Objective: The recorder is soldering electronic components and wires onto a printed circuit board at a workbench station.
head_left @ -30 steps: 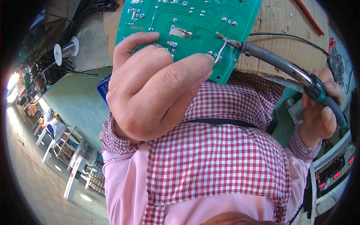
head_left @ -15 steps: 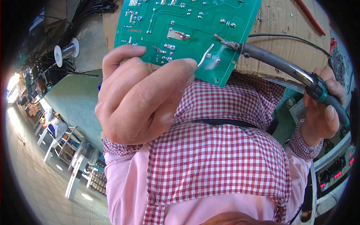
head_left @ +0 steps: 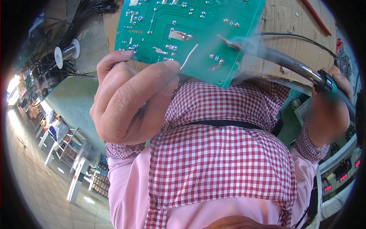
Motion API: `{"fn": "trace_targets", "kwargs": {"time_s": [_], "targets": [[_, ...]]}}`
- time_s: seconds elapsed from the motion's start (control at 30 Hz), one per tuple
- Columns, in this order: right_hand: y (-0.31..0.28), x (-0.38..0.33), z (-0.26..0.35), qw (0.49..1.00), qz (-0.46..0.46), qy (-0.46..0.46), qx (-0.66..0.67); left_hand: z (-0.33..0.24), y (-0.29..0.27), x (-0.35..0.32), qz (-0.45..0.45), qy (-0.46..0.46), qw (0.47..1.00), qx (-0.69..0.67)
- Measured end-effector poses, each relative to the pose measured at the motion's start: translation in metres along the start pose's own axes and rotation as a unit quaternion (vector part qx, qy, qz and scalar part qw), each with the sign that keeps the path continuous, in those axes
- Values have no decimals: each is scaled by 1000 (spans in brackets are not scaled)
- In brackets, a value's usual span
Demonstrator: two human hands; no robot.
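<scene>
Left hand (head_left: 129,105) has slid left and down since the earlier frame, pulling the solder wire (head_left: 188,58) off the joints; smoke (head_left: 249,68) has spread; iron tip nearly unmoved.

Nearest: checked apron (head_left: 221,164), centre and lower centre; left hand, centre-left, thumb and index pinched on the wire, other fingers loosely curled; right hand (head_left: 326,118), right edge, fingers wrapped round the soldering iron (head_left: 288,63) at its handle, partly blurred. Circuit board (head_left: 204,28), green, top centre, solder side in view, tilted; iron tip over its right half, contact hidden by haze, cannot tell; wire end clear of the tip, over the board's lower middle.

Step in hand looks like soldering, between feeds of wire; next move seems to call for a steady tip and the wire brought accurately to a joint, once haze thins.

Behind: cardboard (head_left: 284,19), upper right, with red rod (head_left: 315,17) and black cable (head_left: 297,37); solder spool (head_left: 68,51) and black wire bundle (head_left: 85,15), upper left; red displays (head_left: 344,178), lower right; farthest, rack (head_left: 72,145) on tiled floor (head_left: 28,164), lower left.

Count: hands two; board one; iron one; held wire one; spool one; red rod one; lit displays three.
</scene>
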State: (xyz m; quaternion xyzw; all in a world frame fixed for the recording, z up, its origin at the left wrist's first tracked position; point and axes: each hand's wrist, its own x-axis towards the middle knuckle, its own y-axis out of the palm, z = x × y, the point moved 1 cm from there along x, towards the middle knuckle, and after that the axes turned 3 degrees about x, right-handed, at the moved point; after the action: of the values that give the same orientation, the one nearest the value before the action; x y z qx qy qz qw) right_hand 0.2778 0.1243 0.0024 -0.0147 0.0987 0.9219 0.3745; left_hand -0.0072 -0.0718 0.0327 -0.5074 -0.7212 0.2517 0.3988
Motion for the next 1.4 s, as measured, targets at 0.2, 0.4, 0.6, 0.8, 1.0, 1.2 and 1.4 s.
{"fn": "trace_targets", "kwargs": {"time_s": [0.2,0.4,0.6,0.8,1.0,1.2,1.4], "targets": [[1,-1,3,999,-37,14,-22,-2,2,-4,-18,-10,1000,-24],[2,-1,5,998,-62,24,13,15,6,-14,-138,-30,987,-75],[-17,-17,11,980,-134,-34,141,29,-34,-31,-278,-52,952,115],[-35,-28,19,949,-164,-69,261,90,-128,-64,-313,-241,876,279],[-44,-26,18,936,-175,-103,288,158,-158,-67,-206,-253,865,380],[-60,-40,22,890,-270,-104,352,207,-135,-52,-135,-233,859,434],[-75,-16,24,795,-430,-175,391,232,-116,-48,-80,-334,785,515]]}}
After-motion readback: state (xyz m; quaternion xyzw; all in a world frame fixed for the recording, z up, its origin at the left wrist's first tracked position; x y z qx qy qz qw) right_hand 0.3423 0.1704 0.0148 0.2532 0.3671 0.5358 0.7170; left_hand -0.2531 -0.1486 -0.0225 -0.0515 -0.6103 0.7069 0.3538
